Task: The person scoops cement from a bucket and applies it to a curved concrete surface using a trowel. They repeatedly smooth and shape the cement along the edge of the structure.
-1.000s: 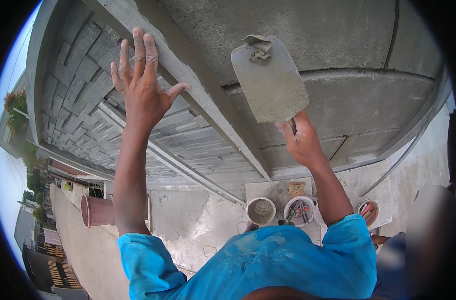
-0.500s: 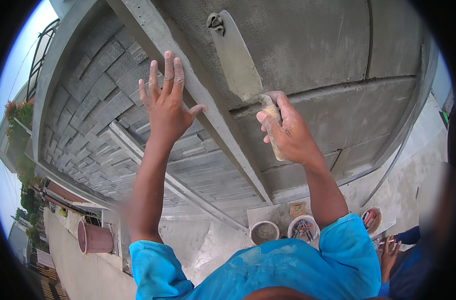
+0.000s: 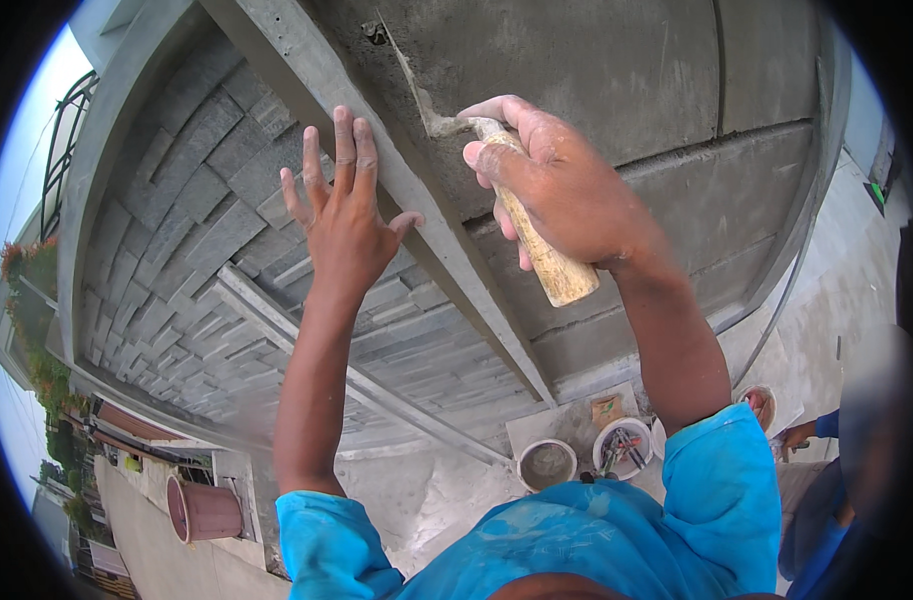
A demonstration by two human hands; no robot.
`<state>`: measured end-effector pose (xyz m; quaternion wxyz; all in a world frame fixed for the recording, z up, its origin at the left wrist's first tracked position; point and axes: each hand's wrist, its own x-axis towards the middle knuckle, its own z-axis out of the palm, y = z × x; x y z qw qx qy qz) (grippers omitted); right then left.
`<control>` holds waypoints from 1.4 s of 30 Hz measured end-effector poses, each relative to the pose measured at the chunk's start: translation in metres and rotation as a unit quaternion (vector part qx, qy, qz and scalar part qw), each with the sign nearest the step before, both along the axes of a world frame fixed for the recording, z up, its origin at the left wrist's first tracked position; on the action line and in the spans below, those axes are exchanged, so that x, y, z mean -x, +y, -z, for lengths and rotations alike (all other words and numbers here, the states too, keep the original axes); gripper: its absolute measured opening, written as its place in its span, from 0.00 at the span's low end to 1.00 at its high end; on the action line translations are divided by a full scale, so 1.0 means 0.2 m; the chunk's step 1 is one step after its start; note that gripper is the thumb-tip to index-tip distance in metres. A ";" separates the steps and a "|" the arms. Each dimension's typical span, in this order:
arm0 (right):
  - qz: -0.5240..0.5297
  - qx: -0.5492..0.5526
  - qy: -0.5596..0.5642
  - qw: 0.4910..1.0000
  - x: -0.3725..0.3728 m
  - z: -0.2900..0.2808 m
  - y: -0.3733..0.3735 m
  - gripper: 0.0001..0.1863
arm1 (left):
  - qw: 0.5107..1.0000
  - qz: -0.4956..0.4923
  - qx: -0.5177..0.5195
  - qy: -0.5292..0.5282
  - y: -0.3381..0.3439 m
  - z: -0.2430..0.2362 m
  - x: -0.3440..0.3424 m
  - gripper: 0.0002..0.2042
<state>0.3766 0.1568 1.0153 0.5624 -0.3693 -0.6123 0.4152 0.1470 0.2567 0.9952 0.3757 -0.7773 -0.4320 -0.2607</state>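
My right hand [image 3: 582, 195] is wrapped round the worn wooden handle of a trowel [image 3: 552, 262]. The blade is turned nearly edge-on to the grey plastered wall [image 3: 597, 70], at the upper middle. Beside the blade's far end sits a small dark lump of mortar [image 3: 375, 33]; whether it touches the blade or the wall I cannot tell. My left hand [image 3: 349, 225] is spread flat with its fingers apart, holding nothing. Its fingertips lie at the edge of a long raised concrete strip [image 3: 452, 235], apparently resting against it.
Left of the strip is grey stacked-stone cladding [image 3: 192, 235]. Grooves cross the plastered wall. Below stand a mortar bucket [image 3: 547, 466], a bucket of tools [image 3: 623, 448] and a reddish-brown tub [image 3: 205, 508]. Another person's hand [image 3: 802, 432] shows at the lower right.
My right hand has moved up and closer with the trowel, and its blade has turned from broad face to nearly edge-on. My left hand has stayed spread at the strip.
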 end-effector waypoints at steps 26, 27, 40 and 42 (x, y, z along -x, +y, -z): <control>0.025 -0.002 -0.172 0.985 0.08 -0.13 -0.33 0.19 | 0.998 0.054 0.012 -0.018 0.06 0.02 0.05 0.66; 0.017 -0.010 -0.141 0.990 0.03 -0.06 -0.38 0.22 | 0.998 0.065 0.009 -0.024 0.06 0.01 0.04 0.66; 0.179 -0.144 -0.011 0.973 -0.03 0.36 0.27 0.20 | 1.000 0.015 -0.020 -0.011 0.00 0.01 0.01 0.66; 0.167 -0.138 -0.002 0.976 0.00 0.28 0.37 0.20 | 1.000 -0.002 -0.023 -0.010 -0.01 0.03 -0.01 0.66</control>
